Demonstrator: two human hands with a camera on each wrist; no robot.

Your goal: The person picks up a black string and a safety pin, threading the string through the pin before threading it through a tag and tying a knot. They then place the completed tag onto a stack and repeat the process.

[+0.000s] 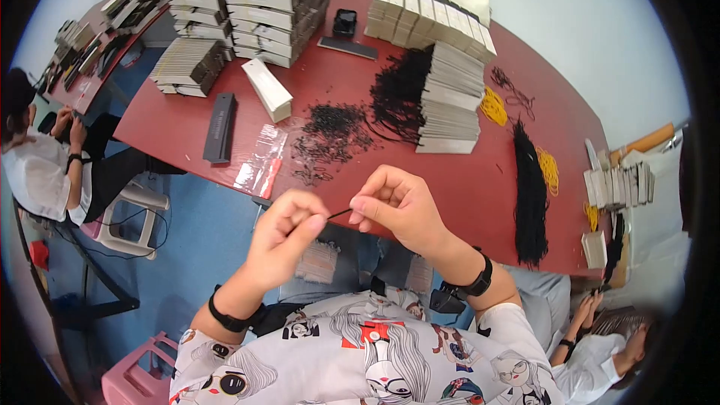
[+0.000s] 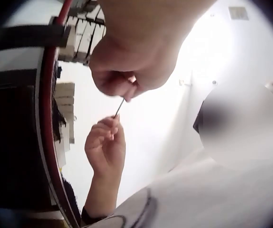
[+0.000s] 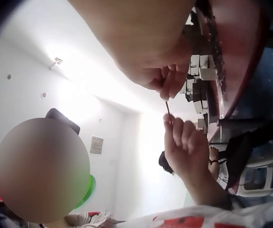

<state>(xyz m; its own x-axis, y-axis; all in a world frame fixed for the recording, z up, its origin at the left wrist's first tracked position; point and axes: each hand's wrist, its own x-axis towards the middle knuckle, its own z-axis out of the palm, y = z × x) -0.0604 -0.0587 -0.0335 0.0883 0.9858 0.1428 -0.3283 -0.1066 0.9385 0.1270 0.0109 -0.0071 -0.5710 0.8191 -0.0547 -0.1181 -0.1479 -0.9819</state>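
Observation:
A short, thin black cord (image 1: pixel 340 213) stretches taut between both hands in front of the table's near edge. My left hand (image 1: pixel 281 236) pinches one end between thumb and fingers, and my right hand (image 1: pixel 401 206) pinches the other. Seen from the left wrist, the cord (image 2: pixel 119 107) runs straight between the fingertips. From the right wrist, only a small dark length of cord (image 3: pixel 167 107) shows, its ends hidden in the fingers. Beyond the hands, a loose pile of small black pieces (image 1: pixel 334 131) lies on the red table (image 1: pixel 360 172).
Tall stacks of grey-white boxes (image 1: pixel 270 11) stand at the back left. A black box (image 1: pixel 220 127) and a white box (image 1: pixel 268 90) lie nearer. Bundles of black cords (image 1: pixel 531 195) and yellow bands (image 1: pixel 493 106) sit on the right. People sit at left (image 1: pixel 45 169) and lower right (image 1: pixel 600 356).

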